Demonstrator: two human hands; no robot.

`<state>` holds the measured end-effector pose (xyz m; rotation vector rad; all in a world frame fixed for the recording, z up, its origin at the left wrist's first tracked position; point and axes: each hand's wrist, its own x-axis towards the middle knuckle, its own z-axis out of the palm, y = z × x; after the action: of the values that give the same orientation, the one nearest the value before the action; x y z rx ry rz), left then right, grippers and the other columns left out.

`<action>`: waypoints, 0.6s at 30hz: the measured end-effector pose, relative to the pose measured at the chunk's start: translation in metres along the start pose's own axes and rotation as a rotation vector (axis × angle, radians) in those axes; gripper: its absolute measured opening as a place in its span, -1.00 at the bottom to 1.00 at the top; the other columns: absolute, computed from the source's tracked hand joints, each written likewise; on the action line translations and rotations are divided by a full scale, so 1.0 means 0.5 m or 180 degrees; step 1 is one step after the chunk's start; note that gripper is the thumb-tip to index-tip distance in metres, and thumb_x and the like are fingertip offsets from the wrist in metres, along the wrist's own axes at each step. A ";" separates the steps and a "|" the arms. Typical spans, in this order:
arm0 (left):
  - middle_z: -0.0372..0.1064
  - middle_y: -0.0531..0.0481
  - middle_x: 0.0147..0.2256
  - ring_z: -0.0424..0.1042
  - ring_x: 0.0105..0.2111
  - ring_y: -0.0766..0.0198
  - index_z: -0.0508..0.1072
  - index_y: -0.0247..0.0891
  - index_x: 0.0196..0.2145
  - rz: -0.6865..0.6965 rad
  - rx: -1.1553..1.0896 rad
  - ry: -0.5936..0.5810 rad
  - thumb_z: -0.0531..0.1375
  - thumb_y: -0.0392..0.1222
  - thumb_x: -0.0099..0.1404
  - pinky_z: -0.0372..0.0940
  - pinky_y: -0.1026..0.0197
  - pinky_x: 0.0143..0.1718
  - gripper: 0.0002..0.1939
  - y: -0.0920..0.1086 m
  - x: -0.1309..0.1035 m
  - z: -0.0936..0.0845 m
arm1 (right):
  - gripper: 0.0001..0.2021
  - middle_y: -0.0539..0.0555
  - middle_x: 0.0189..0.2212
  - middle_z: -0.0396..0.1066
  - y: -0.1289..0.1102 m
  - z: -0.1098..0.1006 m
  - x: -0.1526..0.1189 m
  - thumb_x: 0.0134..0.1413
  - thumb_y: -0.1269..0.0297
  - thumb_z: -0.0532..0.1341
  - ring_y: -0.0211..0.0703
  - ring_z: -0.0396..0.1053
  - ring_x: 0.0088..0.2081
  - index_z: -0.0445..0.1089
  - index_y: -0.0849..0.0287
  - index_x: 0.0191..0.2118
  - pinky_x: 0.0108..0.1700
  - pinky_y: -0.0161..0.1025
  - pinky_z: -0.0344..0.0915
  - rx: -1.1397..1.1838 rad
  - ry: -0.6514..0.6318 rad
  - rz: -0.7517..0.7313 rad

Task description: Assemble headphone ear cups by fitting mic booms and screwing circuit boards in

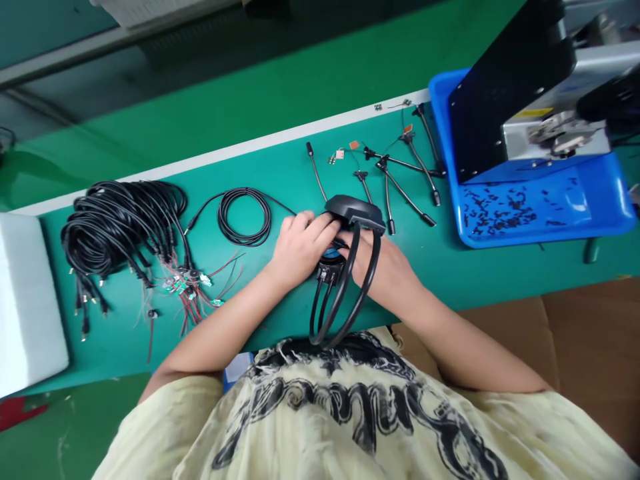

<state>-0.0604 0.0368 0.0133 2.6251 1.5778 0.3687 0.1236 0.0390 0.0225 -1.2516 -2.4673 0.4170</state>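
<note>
A black device (pixel 356 212) with thick looped black cables (pixel 373 267) lies over the green mat in front of my body. My left hand (pixel 301 247) has its fingers bent against the left side of the device. On the other side, my right hand (pixel 383 267) is partly behind the cables, its fingertips meeting the left ones at a black and blue part (pixel 331 252). What the fingertips pinch is hidden. A black connector block (pixel 330 271) sits just below them. One thin coiled cable (pixel 244 217) runs toward my left hand.
Bundled black cables (pixel 125 223) with small circuit boards (pixel 187 283) lie at left, beside a white foam block (pixel 27 300). Several short black stalks (pixel 400 190) lie at right, near a blue tray (pixel 540 230) with small black pieces under a machine (pixel 515 87).
</note>
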 end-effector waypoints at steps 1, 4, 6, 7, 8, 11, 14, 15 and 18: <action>0.36 -0.10 0.09 0.23 0.12 -0.03 0.35 -0.08 0.11 0.0033 0.0016 0.0004 0.01 -0.20 0.43 0.14 -0.11 0.06 -0.65 0.002 0.007 -0.001 | -0.75 0.21 -0.15 0.42 0.000 -0.003 -0.002 0.22 0.46 0.05 0.00 0.38 -0.17 0.38 0.22 -0.06 -0.11 -0.10 0.36 -0.0072 -0.0042 -0.0038; 0.23 -0.05 0.20 -0.04 0.31 -0.13 0.25 0.06 0.19 0.0074 -0.0068 -0.0016 0.04 -0.28 0.39 -0.17 -0.41 0.23 -0.54 0.006 0.026 -0.009 | -0.77 0.23 -0.21 0.40 -0.002 -0.013 -0.005 0.21 0.46 0.02 0.04 0.34 -0.16 0.43 0.23 -0.22 -0.08 -0.05 0.32 -0.0233 -0.0144 -0.0016; 0.11 -0.07 0.27 -0.20 0.36 -0.21 0.22 0.05 0.22 -0.0083 -0.0078 -0.0019 0.09 -0.27 0.35 -0.30 -0.53 0.22 -0.49 0.008 0.038 -0.016 | -0.75 0.21 -0.30 0.39 -0.003 -0.020 0.001 0.23 0.43 0.00 0.05 0.33 -0.19 0.43 0.22 -0.30 -0.08 -0.01 0.29 -0.0304 -0.0198 0.0008; 0.07 -0.10 0.29 -0.26 0.36 -0.25 0.22 0.02 0.23 -0.0173 -0.0060 -0.0034 0.13 -0.25 0.33 -0.34 -0.55 0.22 -0.47 0.008 0.043 -0.018 | -0.75 0.20 -0.35 0.38 -0.001 -0.021 0.008 0.23 0.42 -0.01 0.04 0.32 -0.22 0.42 0.21 -0.32 -0.09 -0.01 0.28 -0.0313 -0.0215 0.0009; 0.05 -0.13 0.29 -0.29 0.36 -0.28 0.22 -0.01 0.23 -0.0244 -0.0034 -0.0046 0.17 -0.22 0.31 -0.35 -0.57 0.21 -0.45 0.009 0.048 -0.020 | -0.75 0.18 -0.38 0.38 0.004 -0.022 0.018 0.23 0.41 0.00 0.03 0.31 -0.23 0.42 0.20 -0.33 -0.10 -0.01 0.26 -0.0267 -0.0206 0.0024; 0.00 -0.20 0.31 -0.32 0.35 -0.35 0.20 -0.08 0.25 -0.0340 0.0064 -0.0101 0.22 -0.14 0.28 -0.34 -0.61 0.19 -0.40 0.009 0.057 -0.025 | -0.86 0.11 -0.39 0.42 0.033 -0.015 0.066 0.17 0.35 0.12 0.01 0.33 -0.23 0.43 0.15 -0.27 -0.16 -0.10 0.25 0.0253 0.0010 0.0469; -0.09 -0.24 0.34 -0.35 0.34 -0.43 0.12 -0.12 0.30 -0.0375 0.0263 -0.0206 0.27 -0.07 0.24 -0.27 -0.65 0.15 -0.27 0.010 0.059 -0.029 | -0.84 0.05 -0.39 0.45 0.075 0.002 0.118 0.00 0.29 0.26 -0.06 0.35 -0.30 0.44 0.15 -0.24 -0.26 -0.19 0.22 0.1156 0.0041 0.1345; -0.12 -0.25 0.35 -0.36 0.34 -0.44 0.09 -0.12 0.31 -0.0385 0.0340 -0.0271 0.29 -0.05 0.21 -0.24 -0.65 0.15 -0.21 0.010 0.058 -0.031 | -0.81 0.03 -0.40 0.45 0.087 0.008 0.130 -0.04 0.28 0.28 -0.10 0.34 -0.33 0.45 0.16 -0.24 -0.28 -0.22 0.20 0.1433 -0.0040 0.1580; -0.18 -0.24 0.36 -0.38 0.34 -0.43 -0.01 -0.10 0.35 -0.0428 0.0520 -0.0491 0.33 -0.01 0.16 -0.18 -0.61 0.16 -0.10 0.010 0.055 -0.034 | -0.80 -0.01 -0.45 0.43 0.108 0.025 0.146 -0.09 0.22 0.29 -0.21 0.31 -0.40 0.44 0.21 -0.31 -0.31 -0.27 0.16 0.1921 -0.0237 0.1925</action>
<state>-0.0478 0.0573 0.0354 2.5677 1.7883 0.0300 0.1167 0.1280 0.0017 -1.6690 -1.7353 1.2618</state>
